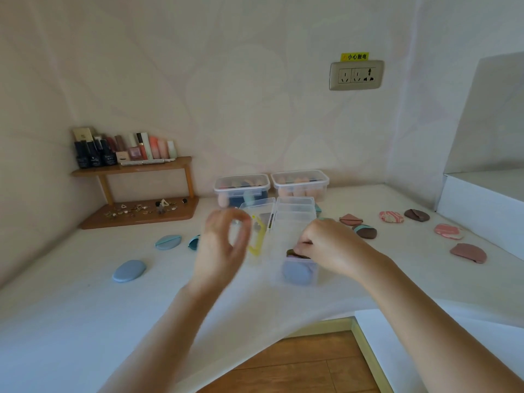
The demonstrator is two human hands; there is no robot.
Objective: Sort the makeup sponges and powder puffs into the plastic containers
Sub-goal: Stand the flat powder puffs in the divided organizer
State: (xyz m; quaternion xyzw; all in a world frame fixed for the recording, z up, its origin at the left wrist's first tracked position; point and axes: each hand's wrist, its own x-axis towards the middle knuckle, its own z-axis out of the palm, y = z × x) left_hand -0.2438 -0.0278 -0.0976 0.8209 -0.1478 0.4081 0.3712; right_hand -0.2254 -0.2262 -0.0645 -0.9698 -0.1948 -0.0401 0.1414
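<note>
A clear plastic container stands open at the table's middle, with blue and pink puffs stacked at its near end. My right hand reaches into that end and pinches a dark brown puff. Left of the container hovers my blurred left hand, fingers curled in a ring and holding nothing. Loose blue puffs lie to the left. Brown, pink and marbled puffs lie to the right. Two lidded tubs with sponges stand at the back.
A yellow-edged lid leans beside the open container. A wooden shelf with cosmetic bottles and small jewellery stands at the back left. A white box sits at the right edge. A wall socket is above. The table's front edge cuts diagonally.
</note>
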